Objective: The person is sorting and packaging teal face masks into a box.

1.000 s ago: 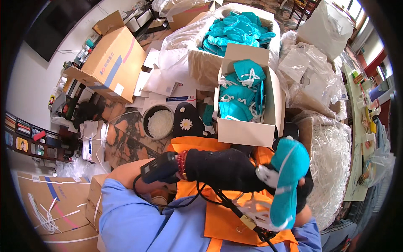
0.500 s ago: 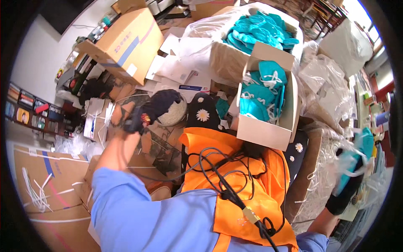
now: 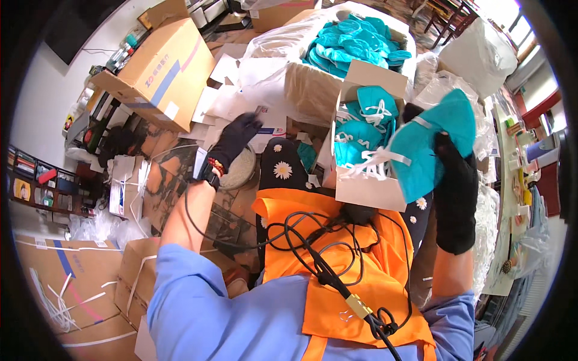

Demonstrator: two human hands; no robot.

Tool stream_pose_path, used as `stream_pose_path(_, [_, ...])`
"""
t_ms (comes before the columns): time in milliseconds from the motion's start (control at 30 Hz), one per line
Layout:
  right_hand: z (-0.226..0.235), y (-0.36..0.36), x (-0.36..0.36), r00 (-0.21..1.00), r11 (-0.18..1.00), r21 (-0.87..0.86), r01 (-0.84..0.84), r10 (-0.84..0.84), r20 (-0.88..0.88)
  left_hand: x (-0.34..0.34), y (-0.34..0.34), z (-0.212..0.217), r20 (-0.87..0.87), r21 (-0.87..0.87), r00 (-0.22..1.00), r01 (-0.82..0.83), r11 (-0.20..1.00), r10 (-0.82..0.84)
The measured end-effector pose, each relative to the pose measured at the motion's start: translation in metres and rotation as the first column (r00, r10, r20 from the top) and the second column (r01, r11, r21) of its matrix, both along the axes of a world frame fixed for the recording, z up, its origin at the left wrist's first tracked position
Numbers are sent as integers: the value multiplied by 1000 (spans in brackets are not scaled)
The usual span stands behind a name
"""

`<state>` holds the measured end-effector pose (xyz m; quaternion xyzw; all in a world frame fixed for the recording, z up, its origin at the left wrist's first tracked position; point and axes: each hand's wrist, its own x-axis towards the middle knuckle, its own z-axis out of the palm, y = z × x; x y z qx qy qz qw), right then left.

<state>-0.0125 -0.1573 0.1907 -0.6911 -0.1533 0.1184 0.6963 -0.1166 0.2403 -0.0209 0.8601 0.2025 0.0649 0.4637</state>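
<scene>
A dark, brown-patterned floor (image 3: pixel 162 139) runs through a crowded room, with a black screen (image 3: pixel 84 30) on the left wall and a wooden chair (image 3: pixel 448 23) at the far side. An opened cardboard carton (image 3: pixel 165 66) stands at the upper left; a plastic-lined box (image 3: pixel 313 84) full of heaped teal masks (image 3: pixel 358 42) stands ahead. Nearer, at the wearer's knees, a small white carton (image 3: pixel 370 192) holds more teal masks with white straps. Clear plastic bags (image 3: pixel 445 90) crowd its right, and a loop of black cable (image 3: pixel 325 271) lies over the orange apron (image 3: pixel 283 210). The hands, both black-gloved, are well apart. The right hand (image 3: pixel 456 177) grips one teal face mask (image 3: pixel 427 141), thumb in front, beside and partly over the small carton in view, its white straps dangling before the masks inside. The left hand (image 3: pixel 235 138) reaches above a bowl (image 3: pixel 236 186) of white granules, fingers close together; whether it holds anything I cannot tell.
</scene>
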Motion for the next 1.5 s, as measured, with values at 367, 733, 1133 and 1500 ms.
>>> stream_pose_path(367, [12, -6, 20, 984, 961, 261, -95, 131, -125, 48, -192, 83, 514, -851, 720, 496, -172, -466])
stream_pose_path(733, [-10, -37, 50, 974, 967, 248, -65, 115, -193, 33, -211, 99, 263, -654, 724, 620, 435, -637])
stream_pose_path(1133, [0, -26, 28, 995, 986, 168, -19, 35, -95, 28, -214, 124, 133, -789, 847, 405, 462, -515])
stream_pose_path(1500, [-1, -21, 19, 1000, 999, 30, -29, 29, 2, 27, -218, 114, 247, -882, 842, 400, 248, -480])
